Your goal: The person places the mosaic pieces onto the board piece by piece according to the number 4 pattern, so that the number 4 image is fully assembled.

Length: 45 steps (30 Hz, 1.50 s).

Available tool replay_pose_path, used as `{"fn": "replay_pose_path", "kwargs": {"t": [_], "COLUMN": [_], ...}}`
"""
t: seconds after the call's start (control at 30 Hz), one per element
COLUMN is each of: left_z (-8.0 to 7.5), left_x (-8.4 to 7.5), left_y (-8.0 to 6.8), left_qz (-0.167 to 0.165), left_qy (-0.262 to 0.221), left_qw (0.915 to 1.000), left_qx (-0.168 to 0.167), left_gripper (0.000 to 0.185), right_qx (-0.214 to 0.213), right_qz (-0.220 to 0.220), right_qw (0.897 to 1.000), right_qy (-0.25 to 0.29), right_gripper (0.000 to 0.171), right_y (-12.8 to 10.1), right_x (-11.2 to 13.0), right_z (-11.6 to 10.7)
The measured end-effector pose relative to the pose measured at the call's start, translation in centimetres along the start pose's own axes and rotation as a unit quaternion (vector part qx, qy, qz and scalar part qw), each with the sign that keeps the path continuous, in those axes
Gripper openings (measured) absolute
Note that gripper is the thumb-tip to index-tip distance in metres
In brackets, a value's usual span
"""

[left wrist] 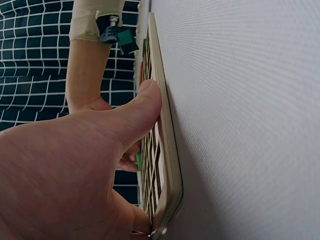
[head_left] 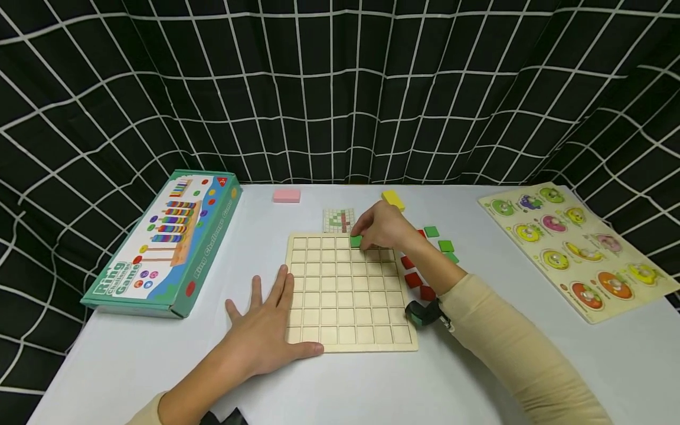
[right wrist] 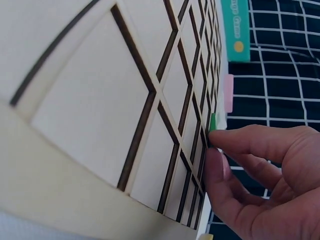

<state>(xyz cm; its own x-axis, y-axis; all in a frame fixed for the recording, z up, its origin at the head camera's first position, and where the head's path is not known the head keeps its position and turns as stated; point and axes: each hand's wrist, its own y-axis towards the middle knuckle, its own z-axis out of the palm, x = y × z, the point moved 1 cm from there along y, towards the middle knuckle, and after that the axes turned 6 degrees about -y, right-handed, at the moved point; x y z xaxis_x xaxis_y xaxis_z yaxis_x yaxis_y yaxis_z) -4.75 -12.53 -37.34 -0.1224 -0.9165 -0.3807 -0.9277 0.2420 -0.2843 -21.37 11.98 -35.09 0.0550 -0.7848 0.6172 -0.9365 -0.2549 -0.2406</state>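
Item: wooden grid board, pale, square, divided into many shallow square cells by dark scored lines; it lay flat on the white table between the two hands.

Right hand: reached over the board's far edge, thumb and forefinger pinching a small green tile and setting it at a cell in the far row. The right wrist view showed the fingertips closed on the tile's edge against the board.

Left hand: lay flat on the table at the board's near left corner, fingers straight and spread, thumb pressed along the board's rim; it held nothing and appeared to steady the board.

Progress, as judged: very early. No other cell showed a tile; the green one looked to be the first, and nearly the whole grid stood unfilled.

Stock remaining: loose green tiles and red tiles lay just beyond the right forearm, off the board's right edge. A small pattern card with a green and red figure lay just past the right hand.

Other: ring game box well left of the left hand; pink block and yellow block beyond the right hand; fruit peg puzzle far to its right.
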Motion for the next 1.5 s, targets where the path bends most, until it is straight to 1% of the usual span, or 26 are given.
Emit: {"fn": "replay_pose_path", "kwargs": {"t": [0.27, 0.47, 0.6, 0.8, 1.0, 1.17, 1.4, 1.5], "left_z": [0.1, 0.1, 0.1, 0.1, 0.0, 0.0, 0.0, 0.0], "left_x": [0.0, 0.1, 0.1, 0.1, 0.1, 0.0, 0.0, 0.0], "left_y": [0.1, 0.0, 0.0, 0.0, 0.0, 0.1, 0.0, 0.0], "left_qz": [0.001, -0.002, -0.003, -0.002, -0.002, 0.001, 0.001, 0.004], "left_qy": [-0.003, 0.002, 0.002, -0.001, 0.001, 0.002, 0.006, 0.006], "left_qw": [1.0000, 1.0000, 1.0000, 1.0000, 1.0000, 1.0000, 1.0000, 1.0000], "left_qx": [0.001, 0.001, 0.001, 0.001, 0.002, 0.003, 0.005, 0.004], "left_gripper": [0.135, 0.135, 0.135, 0.134, 0.135, 0.135, 0.135, 0.135], "right_qx": [-0.003, 0.001, -0.001, -0.019, -0.039, -0.048, -0.056, -0.063], "right_qz": [-0.002, -0.004, -0.009, -0.006, -0.011, -0.007, -0.009, -0.006], "right_qw": [1.000, 1.000, 1.000, 1.000, 0.999, 0.998, 0.996, 0.995], "right_qy": [-0.011, 0.003, 0.002, 0.005, 0.019, 0.046, 0.070, 0.071], "right_gripper": [0.024, 0.024, 0.025, 0.025, 0.023, 0.023, 0.024, 0.023], "right_y": [-0.1, -0.3, -0.7, -1.9, -3.4, -4.8, -5.9, -6.4], "right_x": [0.0, 0.1, 0.1, -0.3, -0.9, -1.9, -3.4, -4.2], "right_z": [0.1, -0.1, -0.3, -1.1, -2.1, -2.9, -3.9, -4.5]}}
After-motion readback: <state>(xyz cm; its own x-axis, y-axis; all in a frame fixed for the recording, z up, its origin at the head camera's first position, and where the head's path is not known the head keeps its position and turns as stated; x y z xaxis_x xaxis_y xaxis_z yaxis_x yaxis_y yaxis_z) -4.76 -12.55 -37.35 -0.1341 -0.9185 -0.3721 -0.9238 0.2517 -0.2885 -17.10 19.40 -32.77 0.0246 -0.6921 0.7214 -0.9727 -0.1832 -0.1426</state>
